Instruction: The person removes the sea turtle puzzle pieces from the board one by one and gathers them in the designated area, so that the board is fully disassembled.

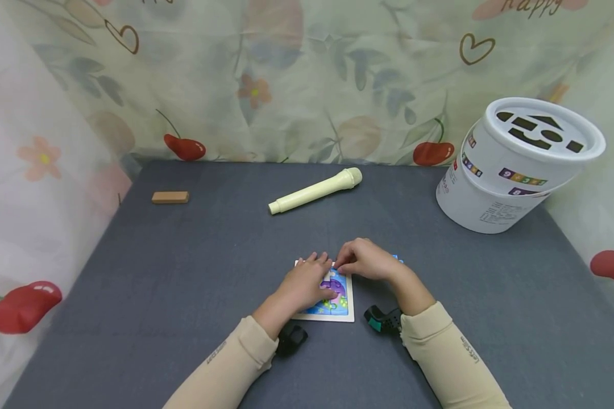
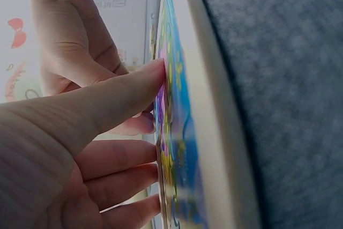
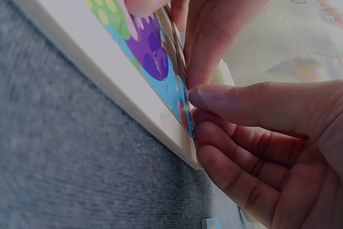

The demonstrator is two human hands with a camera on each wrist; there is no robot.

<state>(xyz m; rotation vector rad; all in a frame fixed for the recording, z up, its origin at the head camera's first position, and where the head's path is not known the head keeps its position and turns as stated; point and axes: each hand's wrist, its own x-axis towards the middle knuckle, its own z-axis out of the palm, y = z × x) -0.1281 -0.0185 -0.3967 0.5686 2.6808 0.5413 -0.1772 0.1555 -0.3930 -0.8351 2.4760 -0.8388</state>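
A jigsaw puzzle (image 1: 341, 307) with a blue, purple and green cartoon picture lies flat in a pale wooden frame. My left hand (image 1: 303, 284) rests across its left part, thumb and fingertips touching the picture, as the left wrist view also shows with the thumb (image 2: 134, 87) extended. At the upper right corner, my right hand (image 1: 370, 262) has its fingers curled and its thumb (image 3: 220, 96) against a puzzle piece (image 3: 184, 113) by the frame's edge. The fingertips hide part of that piece. Loose blue pieces (image 1: 398, 258) lie beyond the right wrist, partly hidden.
A cream microphone-shaped stick (image 1: 314, 190) lies beyond the hands. A small wooden block (image 1: 170, 197) is at the far left. One white bucket (image 1: 511, 170) with a slotted lid stands far right. Black wrist devices (image 1: 382, 320) sit beside the sleeves. Printed curtains border the table.
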